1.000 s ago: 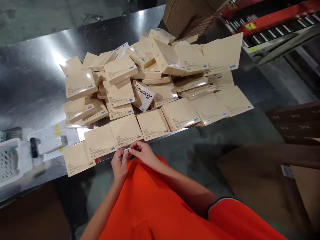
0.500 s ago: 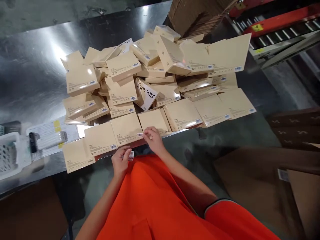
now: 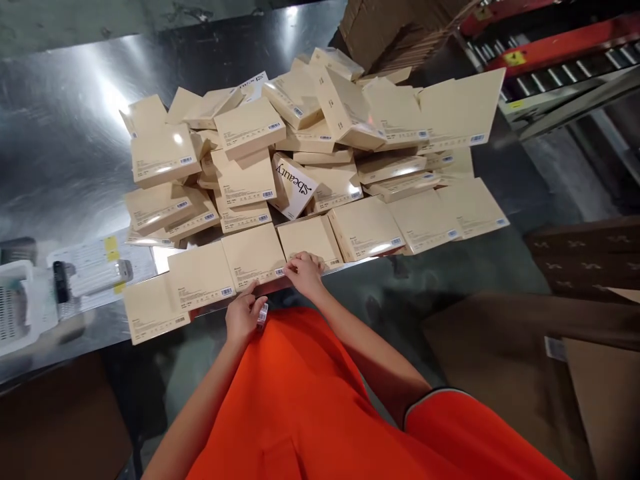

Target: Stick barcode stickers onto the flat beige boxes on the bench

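My left hand is closed on a small sheet of barcode labels, and its fingertips meet the front edge of a cream box. At that box's lower right corner, the pinched fingers of my right hand are on a small barcode label. Another cream box lies just behind my right hand, its barcode partly beside my wrist. To the left is a cream box with a blue-tinted label at its corner.
Several cream boxes are heaped behind the front row, one showing a white "Sbeauty" face. A white basket and papers lie at the left of the metal table. A roller conveyor is at the upper right.
My right hand has brought the label down onto the box corner. My left hand has moved up to the box's front edge, and the label sheet has tilted.
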{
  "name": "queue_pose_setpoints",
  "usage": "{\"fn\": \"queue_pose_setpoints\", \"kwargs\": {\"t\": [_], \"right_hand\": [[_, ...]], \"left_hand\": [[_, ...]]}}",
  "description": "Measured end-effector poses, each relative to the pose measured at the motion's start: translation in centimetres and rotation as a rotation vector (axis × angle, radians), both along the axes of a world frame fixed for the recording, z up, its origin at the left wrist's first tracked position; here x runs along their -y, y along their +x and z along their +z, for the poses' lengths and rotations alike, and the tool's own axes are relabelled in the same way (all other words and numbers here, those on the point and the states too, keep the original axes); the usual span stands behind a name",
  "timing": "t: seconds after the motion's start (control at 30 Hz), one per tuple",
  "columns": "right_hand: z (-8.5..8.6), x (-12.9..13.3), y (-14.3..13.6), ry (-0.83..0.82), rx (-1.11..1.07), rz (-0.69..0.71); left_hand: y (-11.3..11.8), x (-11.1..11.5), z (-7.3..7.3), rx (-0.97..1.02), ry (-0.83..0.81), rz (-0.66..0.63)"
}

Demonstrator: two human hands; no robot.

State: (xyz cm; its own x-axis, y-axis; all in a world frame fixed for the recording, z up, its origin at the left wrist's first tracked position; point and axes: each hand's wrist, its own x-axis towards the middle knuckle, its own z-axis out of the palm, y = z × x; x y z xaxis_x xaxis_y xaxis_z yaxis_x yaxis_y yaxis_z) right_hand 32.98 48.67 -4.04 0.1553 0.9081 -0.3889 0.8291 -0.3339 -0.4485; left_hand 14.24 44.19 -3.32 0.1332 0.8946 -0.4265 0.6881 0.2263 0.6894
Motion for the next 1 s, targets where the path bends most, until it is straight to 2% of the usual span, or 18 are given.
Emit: {"fn": "queue_pose_setpoints", "kwargs": {"t": [0.37, 0.8, 0.9, 1.0], "right_hand": [[0.2, -0.1, -0.6, 0.021, 0.092, 0.029], [-0.2, -0.2, -0.4, 0.061, 0.105, 0.055], [-0.3, -0.3, -0.3, 0.046, 0.118, 0.054], [-0.4, -0.4, -0.3, 0.038, 0.135, 0.064]], "left_hand": [[0.0, -0.1, 0.2, -0.054, -0.011, -0.033], [0.3, 0.2, 0.2, -0.181, 0.063, -0.101], [0.5, 0.1, 0.4, -0.201, 0.113, -0.14], [1.0, -0.3, 0.4, -0.183, 0.201, -0.257]]}}
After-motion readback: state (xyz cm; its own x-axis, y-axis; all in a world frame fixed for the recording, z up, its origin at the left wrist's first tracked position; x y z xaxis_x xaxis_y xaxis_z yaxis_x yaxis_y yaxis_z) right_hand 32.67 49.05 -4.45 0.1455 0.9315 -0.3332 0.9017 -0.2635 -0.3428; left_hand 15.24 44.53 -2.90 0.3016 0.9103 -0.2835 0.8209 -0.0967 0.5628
